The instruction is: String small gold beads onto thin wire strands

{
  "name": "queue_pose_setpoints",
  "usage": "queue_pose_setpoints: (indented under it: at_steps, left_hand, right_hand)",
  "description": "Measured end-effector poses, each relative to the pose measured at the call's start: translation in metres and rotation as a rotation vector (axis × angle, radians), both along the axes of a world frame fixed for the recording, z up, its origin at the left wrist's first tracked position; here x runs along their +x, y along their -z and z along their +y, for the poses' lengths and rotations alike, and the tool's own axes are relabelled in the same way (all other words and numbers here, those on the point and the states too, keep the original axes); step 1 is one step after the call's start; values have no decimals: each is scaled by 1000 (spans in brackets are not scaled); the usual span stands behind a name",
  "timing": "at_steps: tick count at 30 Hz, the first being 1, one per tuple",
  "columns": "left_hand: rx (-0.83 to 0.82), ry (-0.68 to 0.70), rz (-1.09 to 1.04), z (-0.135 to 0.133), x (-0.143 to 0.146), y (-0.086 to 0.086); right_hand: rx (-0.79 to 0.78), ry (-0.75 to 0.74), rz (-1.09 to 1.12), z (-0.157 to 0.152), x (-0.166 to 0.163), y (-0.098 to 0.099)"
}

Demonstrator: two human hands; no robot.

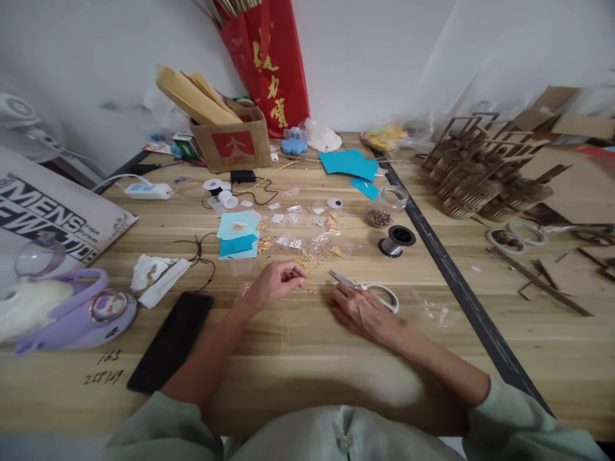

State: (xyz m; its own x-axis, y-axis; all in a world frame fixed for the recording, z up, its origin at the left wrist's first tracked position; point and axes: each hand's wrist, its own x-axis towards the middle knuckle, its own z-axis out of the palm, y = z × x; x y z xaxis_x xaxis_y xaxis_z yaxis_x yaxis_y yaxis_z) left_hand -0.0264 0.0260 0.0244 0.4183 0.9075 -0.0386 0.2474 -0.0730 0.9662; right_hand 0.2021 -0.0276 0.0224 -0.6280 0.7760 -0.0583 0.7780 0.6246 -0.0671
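My left hand (281, 280) hovers low over the table beside small gold beads (307, 256). Its thumb and fingers are curled together in a pinch; anything between them is too small to make out. My right hand (358, 310) rests palm down to the right, fingers bent under and pressed together, their tips hidden. Scissors (384, 296) with pale handles lie just beyond its knuckles, blades pointing left. Between and beyond my hands are small clear bags of silver pieces (293, 242) and gold pieces (337, 251). A spool of fine wire (397, 241) stands further right.
A black phone (170, 342) lies by my left forearm, near a purple kettle-like object (91, 314). Blue cards (239, 244), a jar of dark beads (380, 218) and a cardboard box (233, 144) sit farther back. Brown woven baskets (480, 173) stand right of a black strip (446, 269).
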Motion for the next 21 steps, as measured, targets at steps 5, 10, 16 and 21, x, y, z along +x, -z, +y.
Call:
queue_pose_setpoints:
  at_steps: [5, 10, 16, 21]
  left_hand:
    - [67, 19, 181, -1, -5, -9]
    - [140, 45, 355, 1, -11, -9]
    - [287, 49, 578, -3, -13, 0]
    - [315, 71, 718, -14, -15, 6]
  right_hand:
    - [-70, 56, 49, 5, -3, 6]
    - [-435, 230, 589, 17, 10, 16]
    - [-775, 360, 1146, 25, 16, 26]
    - [-753, 385, 1152, 27, 18, 26]
